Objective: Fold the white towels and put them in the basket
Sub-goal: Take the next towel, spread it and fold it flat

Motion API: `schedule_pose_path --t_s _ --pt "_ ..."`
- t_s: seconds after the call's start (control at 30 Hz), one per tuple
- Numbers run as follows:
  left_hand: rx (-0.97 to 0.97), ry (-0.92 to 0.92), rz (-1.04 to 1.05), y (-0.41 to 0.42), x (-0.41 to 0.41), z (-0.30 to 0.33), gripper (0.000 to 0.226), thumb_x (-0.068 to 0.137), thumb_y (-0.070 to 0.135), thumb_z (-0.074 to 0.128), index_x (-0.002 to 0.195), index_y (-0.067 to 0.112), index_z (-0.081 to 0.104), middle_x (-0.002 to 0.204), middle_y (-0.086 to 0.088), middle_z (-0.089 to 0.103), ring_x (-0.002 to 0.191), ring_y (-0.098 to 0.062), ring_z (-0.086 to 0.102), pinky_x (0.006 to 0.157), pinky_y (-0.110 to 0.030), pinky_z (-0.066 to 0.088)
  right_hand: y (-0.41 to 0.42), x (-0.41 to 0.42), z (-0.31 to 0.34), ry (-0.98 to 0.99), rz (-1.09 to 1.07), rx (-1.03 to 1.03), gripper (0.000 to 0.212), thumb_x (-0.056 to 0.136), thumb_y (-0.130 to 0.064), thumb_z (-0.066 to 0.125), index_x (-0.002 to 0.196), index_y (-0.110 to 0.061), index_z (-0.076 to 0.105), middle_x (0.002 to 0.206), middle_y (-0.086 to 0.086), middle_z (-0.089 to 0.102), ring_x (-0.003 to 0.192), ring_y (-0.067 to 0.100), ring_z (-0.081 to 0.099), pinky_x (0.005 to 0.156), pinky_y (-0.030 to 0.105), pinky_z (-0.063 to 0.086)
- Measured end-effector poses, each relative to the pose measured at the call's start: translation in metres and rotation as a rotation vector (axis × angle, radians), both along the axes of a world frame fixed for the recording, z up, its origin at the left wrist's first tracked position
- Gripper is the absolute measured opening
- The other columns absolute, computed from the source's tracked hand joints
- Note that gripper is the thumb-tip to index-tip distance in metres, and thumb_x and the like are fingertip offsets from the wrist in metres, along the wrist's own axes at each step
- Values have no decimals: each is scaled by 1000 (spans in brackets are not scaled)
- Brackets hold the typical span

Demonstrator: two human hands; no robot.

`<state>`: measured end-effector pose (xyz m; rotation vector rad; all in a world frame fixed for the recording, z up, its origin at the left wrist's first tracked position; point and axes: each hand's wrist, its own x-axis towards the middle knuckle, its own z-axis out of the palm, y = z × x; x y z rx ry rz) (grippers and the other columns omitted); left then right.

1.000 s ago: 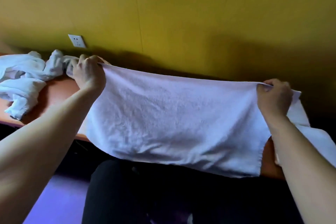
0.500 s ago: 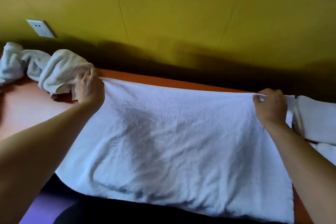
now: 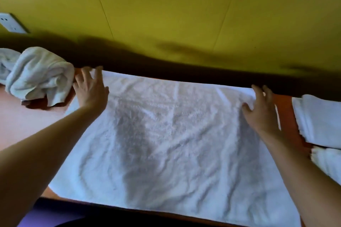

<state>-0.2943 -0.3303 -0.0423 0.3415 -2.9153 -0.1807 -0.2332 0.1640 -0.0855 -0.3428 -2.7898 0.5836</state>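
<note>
1. A white towel (image 3: 166, 143) lies spread flat on the orange table (image 3: 27, 121), filling the middle of the view.
2. The left hand (image 3: 90, 88), at ten o'clock, has its fingers spread over the towel's far left corner.
3. The right hand (image 3: 260, 110), at two o'clock, has its fingers spread and holds nothing.
4. A crumpled towel (image 3: 38, 75) sits at nine o'clock; folded towels (image 3: 317, 120) at three o'clock.
</note>
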Motion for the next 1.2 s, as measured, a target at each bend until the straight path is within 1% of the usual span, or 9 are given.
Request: schedule_pose_path --t_s 0.1,0.17,0.3,0.37,0.53,0.8,1.0,1.1,1.2 --pt "34 34 -165 23 43 -21 41 92 26 66 129 13 54 129 -22 51 112 -45 49 90 -53 40 -6 23 -12 23 31 119 56 90 -22 66 141 -10 47 147 21 43 130 42 45 97 54 45" --pt "57 -50 -209 40 75 -40 45 97 39 57 136 18 52 141 -18 48 123 -44 46 99 -54 37 -11 39 -19 -47 51 160 47 96 -32 58 138 -12 50 142 18 51 128 40 49 100 54 44" --pt "22 -241 -223 57 114 -76 65 103 55 30 161 31 12 169 -7 9 154 -34 8 122 -53 1 -6 57 -21 -215 99 157 56 103 -39 45 153 -15 37 158 15 35 145 34 33 118 50 27" --pt "22 -251 -213 57 113 -78 66 102 56 28 161 32 9 169 -6 6 155 -33 4 123 -53 -2 -2 58 -14 -264 122 177 58 104 -42 42 155 -18 32 161 12 30 148 30 29 120 47 26" --pt "44 -210 -212 71 119 -65 62 101 49 24 158 25 29 165 -13 24 150 -40 21 120 -57 13 12 47 9 -271 82 133 51 102 -37 46 150 -21 41 157 8 38 141 32 39 113 46 36" --pt "97 -224 -656 211 204 -56 68 97 52 26 154 20 39 161 -14 32 149 -39 29 121 -55 21 61 30 12 -380 138 204 32 95 -35 44 122 -23 57 130 17 57 120 39 51 98 42 44" --pt "93 -160 -1094 305 257 -56 58 96 50 55 147 25 51 156 -15 42 142 -40 41 116 -53 33 70 26 16 -277 5 6 30 96 -28 54 122 -23 67 128 14 63 120 37 55 99 41 46" --pt "-12 -215 -1300 340 276 -52 59 93 56 53 144 28 53 155 -14 43 140 -39 44 113 -48 38 75 22 17 -247 -60 -158 24 96 -16 59 115 -20 73 127 9 66 116 29 60 90 30 48" --pt "-90 -279 -1360 358 289 -46 51 92 41 47 140 27 55 145 -12 51 123 -35 54 99 -43 45 75 18 18 -282 -158 -251 28 90 -10 69 117 -18 70 124 7 66 111 26 63 82 21 44"
